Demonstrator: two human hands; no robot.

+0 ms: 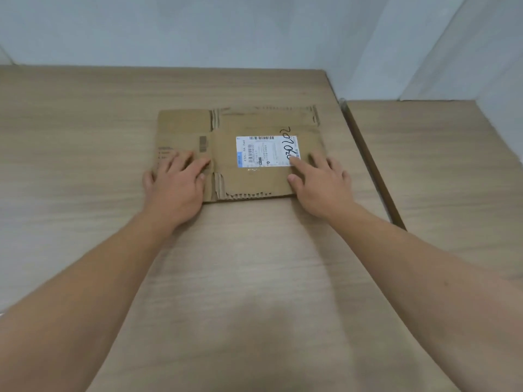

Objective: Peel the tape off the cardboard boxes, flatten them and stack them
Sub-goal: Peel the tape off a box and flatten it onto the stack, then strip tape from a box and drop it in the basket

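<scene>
White label on flattened box: barcodes, small print too blurred to read. Black handwritten digits along label's right edge, roughly "030202". Faint print on box's left panel illegible.

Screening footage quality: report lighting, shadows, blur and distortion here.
Head view: even light, no glare; a faint shadow darkens the table near the bottom; wide-angle distortion tilts the wall corner lines; the flattened cardboard box and shipping label look soft, small print unreadable; left hand and right hand slightly blurred.
</scene>
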